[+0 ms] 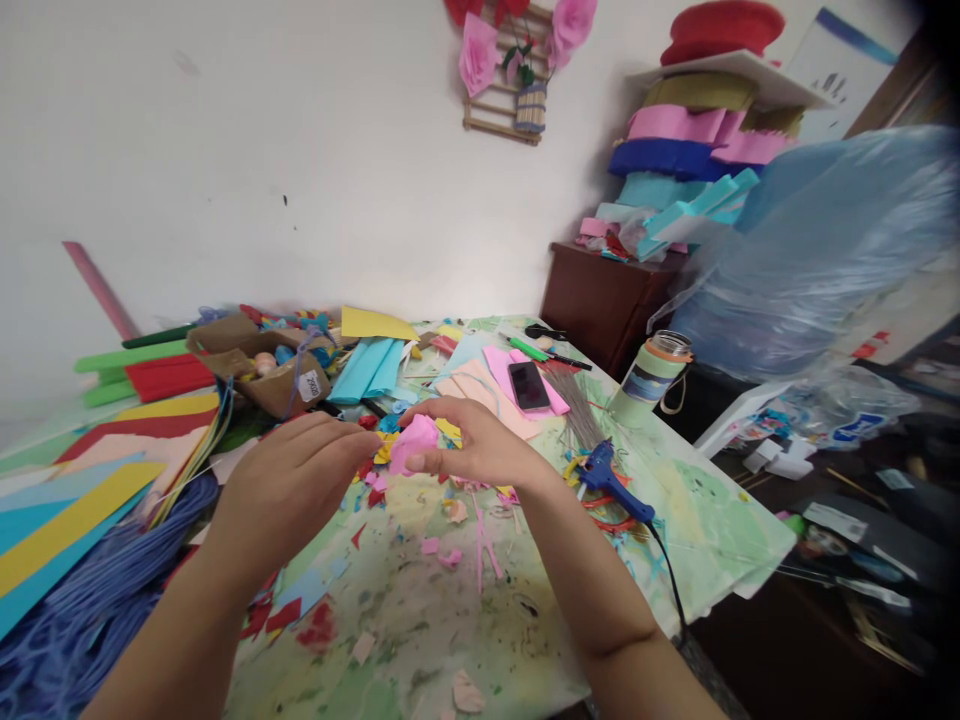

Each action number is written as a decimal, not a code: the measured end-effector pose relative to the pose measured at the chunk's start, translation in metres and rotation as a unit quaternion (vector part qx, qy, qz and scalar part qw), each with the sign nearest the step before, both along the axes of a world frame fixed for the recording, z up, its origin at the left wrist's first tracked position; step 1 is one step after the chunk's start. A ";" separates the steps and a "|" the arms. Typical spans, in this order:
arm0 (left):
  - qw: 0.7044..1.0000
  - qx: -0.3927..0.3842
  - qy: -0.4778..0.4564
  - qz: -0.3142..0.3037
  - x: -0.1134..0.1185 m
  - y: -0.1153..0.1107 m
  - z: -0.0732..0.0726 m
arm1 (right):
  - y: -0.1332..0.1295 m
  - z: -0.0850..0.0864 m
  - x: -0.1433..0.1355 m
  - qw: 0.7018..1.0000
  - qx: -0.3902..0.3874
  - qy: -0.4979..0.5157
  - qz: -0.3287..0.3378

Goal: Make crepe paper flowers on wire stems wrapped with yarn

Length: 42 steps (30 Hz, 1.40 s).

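A crumpled pink paper piece (414, 443) is held over the middle of the table. My right hand (469, 440) grips it from the right, thumb below and fingers above. Close to its left side is my left hand (289, 485), back turned up and fingers pressed together; its fingertips and anything between them are hard to make out. Pink, yellow, red and blue paper scraps (450, 555) lie beneath and around both hands.
A blue glue gun (611, 482) lies right of my right forearm. Behind it are thin wires (571, 405), a phone (529, 385) and a bottle (655, 372). Left stand a cardboard box (262, 375), coloured paper (82, 515) and blue cord (112, 590).
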<state>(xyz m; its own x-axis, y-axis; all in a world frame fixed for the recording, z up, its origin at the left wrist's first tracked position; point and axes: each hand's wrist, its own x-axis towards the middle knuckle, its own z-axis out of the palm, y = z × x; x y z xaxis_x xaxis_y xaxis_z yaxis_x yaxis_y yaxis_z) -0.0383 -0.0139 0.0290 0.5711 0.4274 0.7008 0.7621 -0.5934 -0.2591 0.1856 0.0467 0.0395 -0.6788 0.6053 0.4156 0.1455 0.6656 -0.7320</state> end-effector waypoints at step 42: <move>0.765 -0.413 -0.491 -0.055 0.003 0.004 -0.006 | -0.029 0.007 -0.006 0.977 0.155 0.060 -0.134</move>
